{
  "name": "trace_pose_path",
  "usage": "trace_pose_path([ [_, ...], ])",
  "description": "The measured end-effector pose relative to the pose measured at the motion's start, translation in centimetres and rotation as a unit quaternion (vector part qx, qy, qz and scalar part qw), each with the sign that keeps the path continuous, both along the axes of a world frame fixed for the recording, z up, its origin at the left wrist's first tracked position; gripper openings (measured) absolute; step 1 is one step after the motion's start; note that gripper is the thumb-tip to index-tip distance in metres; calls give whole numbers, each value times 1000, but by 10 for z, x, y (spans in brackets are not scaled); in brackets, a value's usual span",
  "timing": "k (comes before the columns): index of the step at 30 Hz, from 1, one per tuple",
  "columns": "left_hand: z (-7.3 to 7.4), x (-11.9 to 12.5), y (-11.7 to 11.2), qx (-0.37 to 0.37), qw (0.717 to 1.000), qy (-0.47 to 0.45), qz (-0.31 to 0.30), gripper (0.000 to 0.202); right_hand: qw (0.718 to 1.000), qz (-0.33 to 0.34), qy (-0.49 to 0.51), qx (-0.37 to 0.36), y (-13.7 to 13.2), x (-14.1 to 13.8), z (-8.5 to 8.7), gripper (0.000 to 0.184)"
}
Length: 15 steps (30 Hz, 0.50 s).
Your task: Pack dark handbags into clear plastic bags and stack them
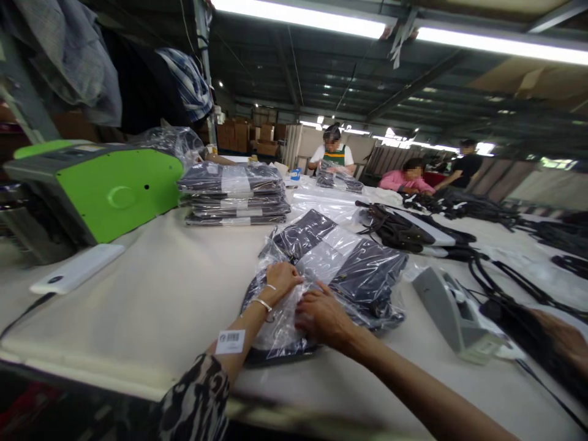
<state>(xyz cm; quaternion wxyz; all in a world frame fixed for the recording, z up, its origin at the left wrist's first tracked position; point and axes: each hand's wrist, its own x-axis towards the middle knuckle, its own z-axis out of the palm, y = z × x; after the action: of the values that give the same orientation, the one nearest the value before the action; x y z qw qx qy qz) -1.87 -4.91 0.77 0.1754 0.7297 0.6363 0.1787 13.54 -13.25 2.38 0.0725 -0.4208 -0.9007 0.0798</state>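
Note:
A dark bag (372, 269) with a white paper band (328, 251) lies flat on the table in front of me, inside a clear plastic bag (282, 331). My left hand (283, 278) is closed, its fingertips pinching the plastic near the band. Close beside it, my right hand (324, 315) has its fingers bent onto the same plastic and looks slightly blurred. A dark curved strap shows through the plastic below my hands. A barcode sticker (230, 342) is stuck to my left forearm.
Wrapped dark bags (236, 193) are stacked behind my left hand. A green machine (124, 190) and a white device (78, 268) stand left. At right are a grey device (459, 312), dark straps (399, 229) and another person's hand (563, 334). Several people work farther back.

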Motion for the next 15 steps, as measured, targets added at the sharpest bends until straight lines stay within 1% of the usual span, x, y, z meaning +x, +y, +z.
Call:
trace_pose_path([
  [1, 0, 0, 0, 1, 1000, -2, -1, 15, 998, 28, 29, -39, -7, 3, 5, 14],
  [2, 0, -1, 0, 2, 1000, -4, -2, 14, 995, 40, 57, -73, -12, 7, 12, 13],
  [3, 0, -1, 0, 2, 1000, -6, -3, 13, 992, 31, 84, -93, -13, 10, 20, 13],
  [4, -1, -1, 0, 3, 1000, -7, -5, 13, 990, -1, 108, -91, -10, 14, 27, 15],
  [5, -1, -2, 1, 3, 1000, -8, -6, 13, 988, -49, 129, -70, -3, 17, 32, 16],
  [7, -2, -3, 1, 3, 1000, -8, -9, 14, 975, -161, 154, 12, 19, 21, 35, 15],
  [8, -2, -3, 1, 3, 1000, -6, -11, 15, 965, -205, 155, 54, 31, 22, 31, 21],
  [9, -2, -3, 1, 4, 1000, -5, -12, 15, 958, -234, 147, 82, 44, 21, 25, 33],
  [10, -3, -3, 2, 4, 1000, -3, -13, 16, 956, -248, 128, 90, 55, 20, 16, 47],
  [11, -3, -3, 2, 5, 1000, -2, -13, 17, 960, -249, 103, 78, 64, 18, 8, 62],
  [13, -4, -2, 3, 9, 1000, 1, -10, 17, 970, -236, 59, 18, 76, 14, -7, 86],
  [14, -5, -2, 3, 11, 1000, 1, -9, 17, 973, -225, 55, -16, 79, 14, -10, 94],
  [15, -5, -2, 3, 13, 1000, 0, -10, 17, 973, -214, 71, -43, 81, 15, -11, 97],
])
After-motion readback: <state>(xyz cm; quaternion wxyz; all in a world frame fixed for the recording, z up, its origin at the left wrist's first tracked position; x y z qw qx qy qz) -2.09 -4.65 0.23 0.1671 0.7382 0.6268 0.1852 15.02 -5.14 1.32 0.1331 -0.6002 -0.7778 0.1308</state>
